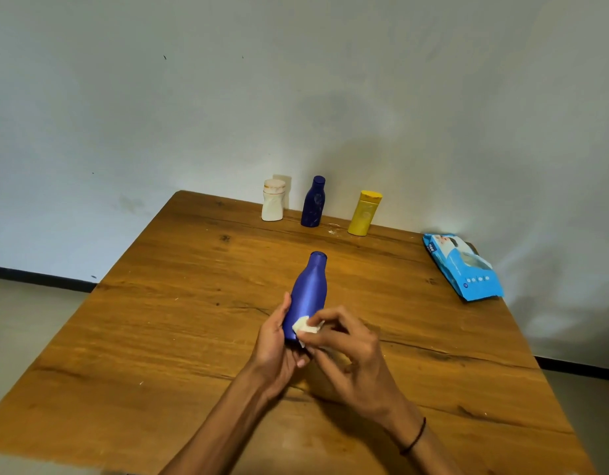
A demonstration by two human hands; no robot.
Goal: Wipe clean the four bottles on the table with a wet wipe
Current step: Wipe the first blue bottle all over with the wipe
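Four bottles total, one wipe, one pack, two hands. Far edge of the wooden table [159, 303], by the wall, a row of three standing upright, left to right: white bottle [272, 200], dark blue bottle [313, 202], yellow bottle [364, 213], each apart from its neighbour. Fourth one, a brighter blue bottle [308, 293], is mid-table, nearer the camera, tilted with cap end pointing away toward the row; its base end sits in the left hand [277, 351], fingers wrapped around the lower body, thumb up along the left side. Cannot tell if the bottle touches the tabletop. Just right of that, one crumpled white wet wipe [304, 326] pressed against the bottle's lower side, pinched in the curled fingertips of the right hand [351, 354]; thin dark band [414, 437] on that wrist. Far right, near the table's right edge, one light blue wipes pack [462, 265] lying flat, well apart from the bottles.
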